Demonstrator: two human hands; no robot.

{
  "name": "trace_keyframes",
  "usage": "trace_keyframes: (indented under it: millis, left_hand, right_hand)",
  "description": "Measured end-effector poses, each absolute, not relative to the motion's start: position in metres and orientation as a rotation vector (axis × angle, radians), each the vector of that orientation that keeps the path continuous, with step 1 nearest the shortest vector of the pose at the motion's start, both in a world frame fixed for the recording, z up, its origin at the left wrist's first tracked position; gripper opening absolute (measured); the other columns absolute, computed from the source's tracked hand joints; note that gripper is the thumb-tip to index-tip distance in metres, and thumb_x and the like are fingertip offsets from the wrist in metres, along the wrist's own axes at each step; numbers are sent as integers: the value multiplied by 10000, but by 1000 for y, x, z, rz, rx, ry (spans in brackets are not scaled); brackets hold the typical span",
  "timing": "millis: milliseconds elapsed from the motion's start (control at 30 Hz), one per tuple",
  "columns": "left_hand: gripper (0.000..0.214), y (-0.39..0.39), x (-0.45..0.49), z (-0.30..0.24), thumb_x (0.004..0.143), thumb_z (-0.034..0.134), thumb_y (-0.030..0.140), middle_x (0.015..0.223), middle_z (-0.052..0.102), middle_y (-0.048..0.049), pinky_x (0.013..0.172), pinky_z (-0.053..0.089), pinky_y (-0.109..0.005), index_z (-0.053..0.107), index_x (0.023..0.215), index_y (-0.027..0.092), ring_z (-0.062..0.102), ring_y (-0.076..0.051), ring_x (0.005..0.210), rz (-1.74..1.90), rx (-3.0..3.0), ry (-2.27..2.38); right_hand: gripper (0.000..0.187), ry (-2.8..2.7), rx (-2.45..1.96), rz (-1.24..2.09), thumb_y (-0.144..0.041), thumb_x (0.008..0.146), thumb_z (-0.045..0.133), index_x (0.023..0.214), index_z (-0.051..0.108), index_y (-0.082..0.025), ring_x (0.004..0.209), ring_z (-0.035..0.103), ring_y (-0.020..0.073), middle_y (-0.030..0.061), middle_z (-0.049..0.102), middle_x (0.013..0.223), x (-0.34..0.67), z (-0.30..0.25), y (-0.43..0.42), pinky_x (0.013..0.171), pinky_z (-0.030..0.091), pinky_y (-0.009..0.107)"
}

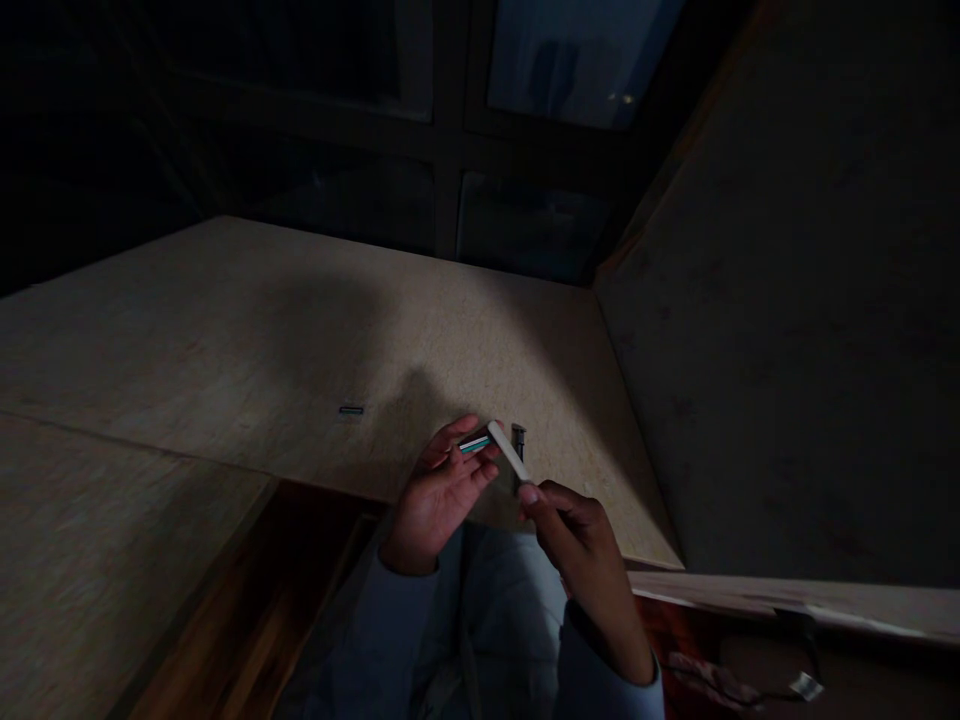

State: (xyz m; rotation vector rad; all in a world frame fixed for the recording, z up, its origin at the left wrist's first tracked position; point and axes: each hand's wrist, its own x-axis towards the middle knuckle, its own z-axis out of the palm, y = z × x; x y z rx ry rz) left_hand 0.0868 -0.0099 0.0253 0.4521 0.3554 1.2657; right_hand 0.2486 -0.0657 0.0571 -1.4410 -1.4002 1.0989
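Observation:
Between the fingers of my left hand (442, 495) is a small striped piece (475, 442), dark with white and teal bands, which looks like a razor cartridge. My right hand (581, 535) pinches the lower end of a slim white handle (508, 450). The handle's rounded upper end meets the striped piece; whether they are joined I cannot tell. Just behind the handle, a dark T-shaped object (519, 436) lies on the table, partly hidden by the handle and my right hand. Left of my hands lies a small dark bar (351, 410).
The pale table (450, 330) runs back to a dark window frame (448, 190). A speckled panel (795, 350) rises at the right. At lower left is a wooden floor (225, 640). A cable (739, 695) shows at lower right. The light is dim.

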Motion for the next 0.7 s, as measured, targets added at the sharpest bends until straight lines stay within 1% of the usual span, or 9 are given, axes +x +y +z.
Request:
trace_keyframes:
  millis: [100, 300, 367, 467, 533, 633, 700]
  left_hand:
    - [318, -10, 87, 27, 754, 829, 323, 1109, 748, -57, 842, 521, -295, 753, 1056, 263, 687, -193, 993, 1259, 457, 338]
    - [291, -10, 85, 30, 776, 813, 301, 1133, 747, -61, 998, 483, -338, 754, 1056, 250, 671, -207, 1097, 1263, 479, 331]
    - [295, -10, 84, 30, 771, 817, 305, 1134, 746, -63, 960, 503, -324, 754, 1054, 249, 677, -206, 1083, 1260, 471, 330]
    - [316, -10, 83, 30, 741, 842, 289, 1097, 755, -60, 847, 535, -277, 756, 1042, 245, 699, -183, 993, 1255, 442, 341]
    - [329, -10, 84, 31, 726, 853, 284, 1059, 761, -54, 806, 540, -258, 758, 1038, 240, 705, -169, 944, 1256, 422, 348]
    - [312, -11, 85, 34, 729, 850, 293, 1062, 762, -52, 804, 545, -256, 761, 1024, 240, 705, -176, 962, 1255, 426, 331]
    - [312, -12, 85, 36, 729, 851, 292, 1089, 759, -57, 841, 546, -265, 761, 1023, 239, 703, -181, 994, 1249, 450, 318]
  right_hand:
    - [451, -1422, -1444, 1057, -520, 946, 544, 669, 620, -172, 485, 307, 83, -57, 371, 534, 246, 59, -66, 460, 226, 235]
    - [427, -1595, -1373, 1130, -475, 954, 550, 673, 625, -161, 512, 334, 80, -55, 372, 552, 239, 62, -65, 489, 246, 232]
    - [436, -1555, -1392, 1123, -489, 953, 545, 675, 625, -162, 505, 329, 80, -56, 373, 545, 240, 61, -64, 483, 248, 231]
    - [442, -1457, -1438, 1095, -514, 939, 557, 675, 624, -167, 485, 325, 81, -59, 373, 526, 243, 61, -63, 465, 246, 231]
    - [446, -1421, -1446, 1084, -527, 932, 560, 679, 634, -167, 474, 327, 83, -59, 376, 514, 245, 62, -64, 452, 244, 231]
    - [453, -1435, -1422, 1095, -528, 937, 552, 684, 650, -164, 464, 319, 81, -59, 372, 507, 244, 64, -66, 442, 233, 229]
    - [450, -1502, -1389, 1129, -519, 940, 554, 688, 657, -161, 461, 315, 78, -61, 366, 505, 241, 64, -66, 440, 225, 228]
